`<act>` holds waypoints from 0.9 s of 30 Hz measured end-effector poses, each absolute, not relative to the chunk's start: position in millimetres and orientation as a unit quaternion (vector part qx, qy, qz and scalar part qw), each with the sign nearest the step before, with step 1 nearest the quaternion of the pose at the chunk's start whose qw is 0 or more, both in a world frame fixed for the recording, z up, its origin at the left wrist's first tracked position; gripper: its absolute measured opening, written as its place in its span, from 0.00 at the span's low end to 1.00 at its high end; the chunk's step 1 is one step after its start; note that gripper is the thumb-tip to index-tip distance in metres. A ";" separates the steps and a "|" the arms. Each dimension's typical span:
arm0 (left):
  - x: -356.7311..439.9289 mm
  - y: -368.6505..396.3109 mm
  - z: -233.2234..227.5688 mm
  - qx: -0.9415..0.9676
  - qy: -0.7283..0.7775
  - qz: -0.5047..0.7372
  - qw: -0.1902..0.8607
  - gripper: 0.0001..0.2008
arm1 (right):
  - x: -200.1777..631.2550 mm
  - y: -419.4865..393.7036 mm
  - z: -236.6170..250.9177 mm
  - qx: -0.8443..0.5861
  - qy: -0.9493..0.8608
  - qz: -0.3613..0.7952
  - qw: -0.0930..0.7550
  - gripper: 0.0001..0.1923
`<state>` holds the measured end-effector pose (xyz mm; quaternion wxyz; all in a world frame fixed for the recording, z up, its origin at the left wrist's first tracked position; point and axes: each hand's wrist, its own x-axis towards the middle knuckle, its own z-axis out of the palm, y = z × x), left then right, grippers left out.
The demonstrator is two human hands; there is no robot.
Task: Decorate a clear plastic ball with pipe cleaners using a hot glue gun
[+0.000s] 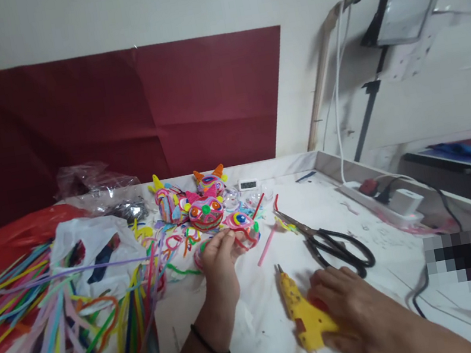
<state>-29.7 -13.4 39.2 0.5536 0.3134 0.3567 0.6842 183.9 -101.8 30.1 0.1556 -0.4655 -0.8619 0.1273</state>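
Observation:
My left hand (221, 266), a black band on its wrist, pinches a small pink animal head made of pipe cleaners (243, 223), with a blue and yellow eye and red trim. Wrapped round the handle of a yellow hot glue gun (302, 313) is my right hand (352, 307). The gun lies low over the white tabletop, its nozzle pointing away from me. Just beyond the right hand are black-handled scissors (342, 246). Behind the held head sits a finished-looking pink head with orange eyes (205, 210). My palms hide part of the held piece and the gun's handle.
Loose pipe cleaners (56, 345) spread over the left side, around a white plastic bag (92, 236) and a red bag (24, 239). A small digital display (248, 184) stands at the back. At right, a power strip (403, 205) carries plugs and cables beside the raised table edge.

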 end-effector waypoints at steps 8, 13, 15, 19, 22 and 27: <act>-23.5 -19.1 40.6 0.405 0.375 0.679 0.485 0.06 | 138.7 -65.1 76.4 -0.510 -0.736 0.158 0.416 0.06; -22.6 -18.6 37.2 0.412 0.382 0.678 0.474 0.08 | 113.5 -36.6 77.7 -0.522 -0.684 0.162 0.483 0.06; -22.3 -18.9 37.1 0.421 0.379 0.676 0.471 0.08 | 111.1 -30.4 74.2 -0.521 -0.676 0.165 0.494 0.05; -21.0 -20.9 38.5 0.428 0.372 0.678 0.468 0.08 | 111.2 -23.9 68.1 -0.519 -0.672 0.166 0.501 0.04; -20.0 -22.0 39.5 0.433 0.369 0.676 0.469 0.07 | 112.3 -22.6 67.2 -0.523 -0.671 0.163 0.500 0.05; -18.7 -22.5 39.5 0.428 0.379 0.669 0.475 0.06 | 115.4 -22.2 70.0 -0.529 -0.677 0.148 0.490 0.05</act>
